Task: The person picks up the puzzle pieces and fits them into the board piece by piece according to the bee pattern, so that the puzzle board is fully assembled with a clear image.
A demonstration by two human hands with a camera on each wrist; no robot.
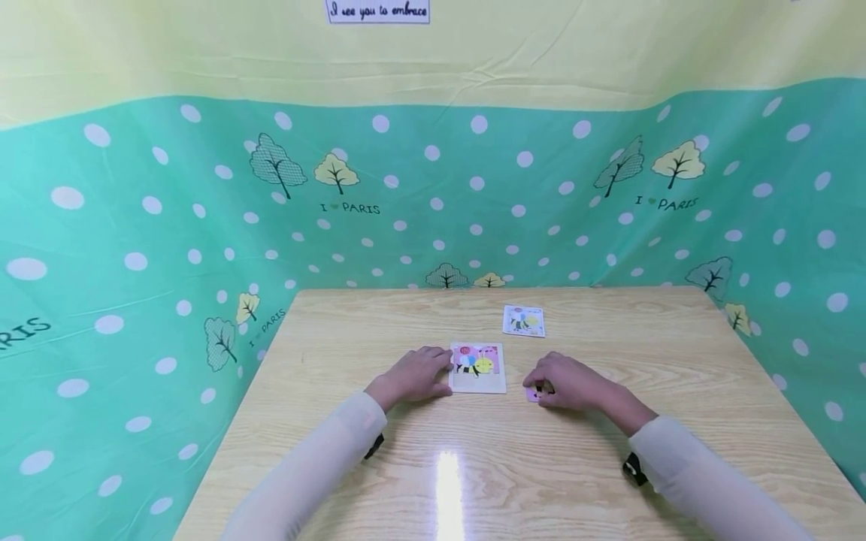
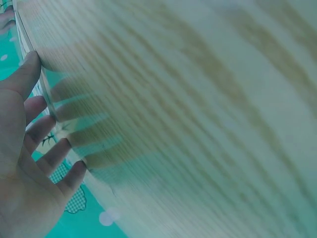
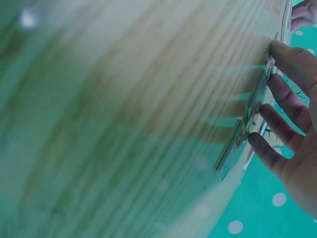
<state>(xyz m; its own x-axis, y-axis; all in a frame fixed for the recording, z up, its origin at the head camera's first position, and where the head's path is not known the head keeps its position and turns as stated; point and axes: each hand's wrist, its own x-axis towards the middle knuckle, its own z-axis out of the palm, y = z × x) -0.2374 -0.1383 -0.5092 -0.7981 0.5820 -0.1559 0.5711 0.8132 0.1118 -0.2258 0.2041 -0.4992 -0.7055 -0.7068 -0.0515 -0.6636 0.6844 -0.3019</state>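
Note:
A white-framed puzzle board [image 1: 477, 385] lies on the table, a bee picture filling its upper part and its lower part plain. At its left edge rests my left hand [image 1: 422, 373], thumb and fingertips touching the border. In the left wrist view, that hand's fingers [image 2: 52, 157] are spread and fairly straight, low at the tabletop. My right hand [image 1: 564, 382] is just right of the board, over small pink-and-black puzzle pieces [image 1: 533, 394] that it partly hides. The right wrist view shows its fingertips touching flat, thick pieces [image 3: 255, 96] lying on the table, fingers only slightly bent.
Behind the board, slightly right, lies a card [image 1: 524, 321] with a similar bee picture. The wooden table [image 1: 365, 323] ends at a green polka-dot curtain [image 1: 473, 195] at the back and both sides. A bright light reflection [image 1: 449, 488] shows near the front.

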